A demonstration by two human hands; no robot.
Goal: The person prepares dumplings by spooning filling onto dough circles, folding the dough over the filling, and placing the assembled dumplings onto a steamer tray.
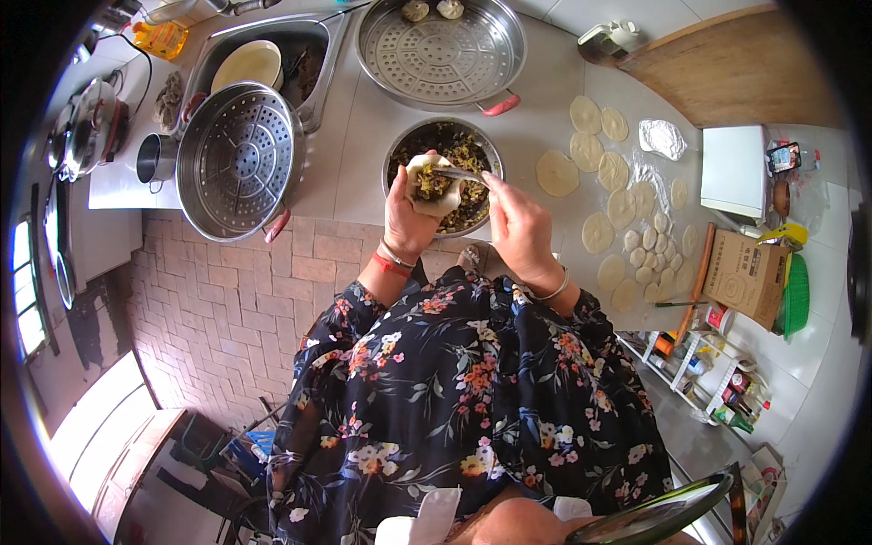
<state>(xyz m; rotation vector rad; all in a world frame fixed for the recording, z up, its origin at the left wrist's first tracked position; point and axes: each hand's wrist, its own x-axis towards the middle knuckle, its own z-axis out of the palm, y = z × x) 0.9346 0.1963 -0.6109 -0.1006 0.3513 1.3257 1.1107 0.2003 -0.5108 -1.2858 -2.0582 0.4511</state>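
My left hand (409, 221) cups a round dough wrapper (446, 203) with chopped filling (429, 182) heaped on it. In my right hand (521, 225) is a metal spoon (458, 173), its tip at the filling. Below both hands a steel bowl (500, 158) of the same chopped filling stands on the counter. To the right lie several flat dough rounds (557, 173) and a cluster of small dough pieces (649, 238). Two pleated buns (449, 8) rest at the far edge of a perforated steamer tray (439, 51).
A second steamer tray (238, 160) overhangs the counter edge at left, beside a metal cup (157, 162). Behind it, a sink (325, 88) holds a cream basin (248, 65). On the right are flour in a bag (662, 139), a rolling pin (702, 272) and a cardboard box (744, 278).
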